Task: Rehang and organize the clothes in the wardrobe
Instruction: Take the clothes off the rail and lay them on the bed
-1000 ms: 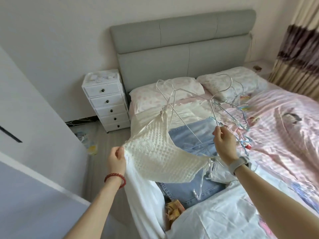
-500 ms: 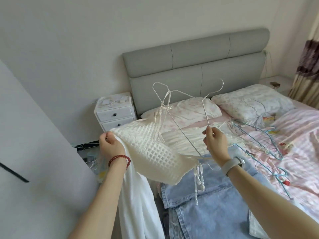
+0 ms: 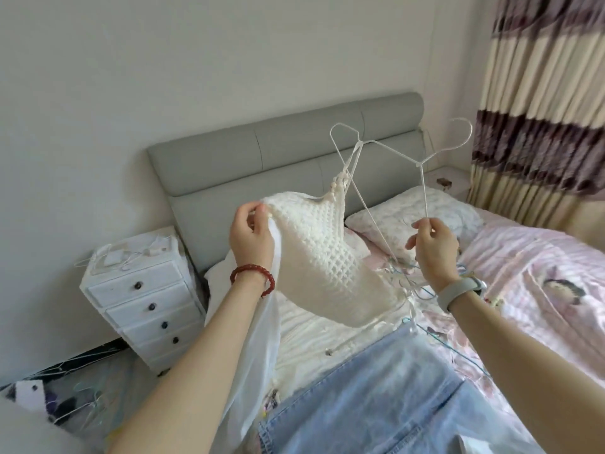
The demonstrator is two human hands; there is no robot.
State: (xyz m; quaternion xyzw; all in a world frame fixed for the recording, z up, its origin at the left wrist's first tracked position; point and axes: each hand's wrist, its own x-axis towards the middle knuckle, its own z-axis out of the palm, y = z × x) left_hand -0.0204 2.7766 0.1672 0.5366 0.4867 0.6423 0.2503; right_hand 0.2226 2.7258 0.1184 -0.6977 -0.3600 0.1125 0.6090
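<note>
both arms reach forward and up over the bed (image 3: 540, 267), forearms rising from the bottom edge. the left hand (image 3: 251, 237) is raised in front of the grey headboard (image 3: 288, 155), knuckles toward the camera, its grip a pinch of thumb and curled fingers on the upper edge of the white crochet top (image 3: 330, 257); a thin white cloth (image 3: 262, 348) also hangs down from that hand past the wrist, which wears a red bead bracelet (image 3: 252, 278). the right hand (image 3: 433, 247) is held to the right of the headboard's middle, above the pillow (image 3: 422, 214), its grip pinching the lower wire of the white wire hanger (image 3: 393, 152) between thumb and fingertips; a grey watch band sits on that wrist.

the crochet top hangs between the two hands, in front of the headboard and above the bed. it is cream, open waffle knit, stretched slantwise, with one thin strap looped over the hanger's shoulder. the hanger is tilted, hook pointing up toward the curtain side. below the top, light blue jeans (image 3: 376, 398) lie on the bed.
</note>
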